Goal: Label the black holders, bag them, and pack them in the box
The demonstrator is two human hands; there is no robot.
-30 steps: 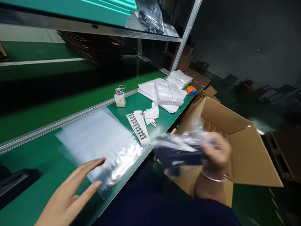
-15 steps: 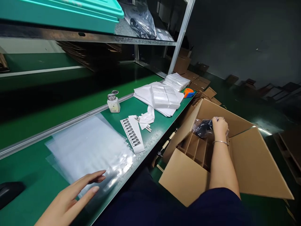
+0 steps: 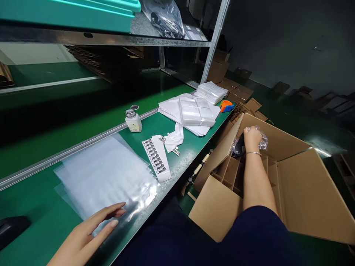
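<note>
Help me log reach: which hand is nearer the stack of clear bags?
Left. The left hand rests its fingertips on the near edge of the clear bags; the right hand is far off, inside the box, gripping a bagged item.

Green workbench (image 3: 27,229) under a metal shelf (image 3: 111,40); dark green floor (image 3: 299,125), dim wall (image 3: 277,37)

- Small bottle (image 3: 133,120), lid flipped open, upright by the metal rail.
- Label strip (image 3: 155,159) flat on green mat; white cloth (image 3: 175,137) just beside it.
- Pouches (image 3: 196,111) stacked on white sheets; second stack (image 3: 211,91) behind.
- Orange-blue tool (image 3: 226,106) at the bench corner.
- Teal tray (image 3: 83,13) on the upper shelf.
- Flat cartons (image 3: 244,92) on the floor.
</note>
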